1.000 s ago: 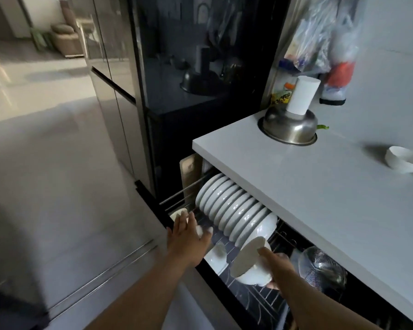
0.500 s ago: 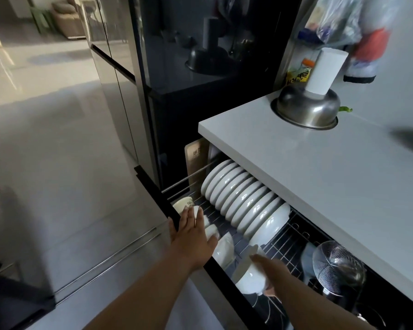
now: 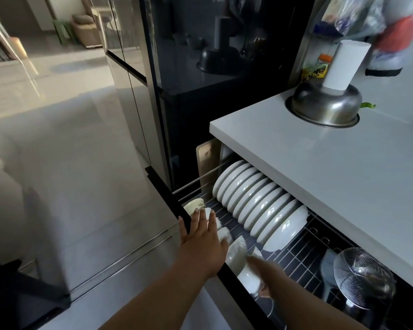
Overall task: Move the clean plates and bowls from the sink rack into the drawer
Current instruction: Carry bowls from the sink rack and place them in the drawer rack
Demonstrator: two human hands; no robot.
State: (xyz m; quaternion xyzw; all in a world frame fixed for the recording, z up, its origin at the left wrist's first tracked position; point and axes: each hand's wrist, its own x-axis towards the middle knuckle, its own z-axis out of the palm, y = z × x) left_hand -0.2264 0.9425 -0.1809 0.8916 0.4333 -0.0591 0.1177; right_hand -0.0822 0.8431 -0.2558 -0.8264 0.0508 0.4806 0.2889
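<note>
We see the open drawer (image 3: 296, 248) below the counter (image 3: 343, 177), plates (image 3: 260, 206) standing on edge in its rack. Our right hand (image 3: 262, 272) has its grip around a white bowl (image 3: 248, 277) low over the front row. Our left hand (image 3: 200, 241), grip released, lies flat on the bowls (image 3: 221, 231) there.

Glossy white ceramic plates (image 3: 260, 206) gleamed on the metal wire rack (image 3: 303, 248); the bench (image 3: 320, 167) looked smooth, the steel bowl (image 3: 324, 106) shiny.
</note>
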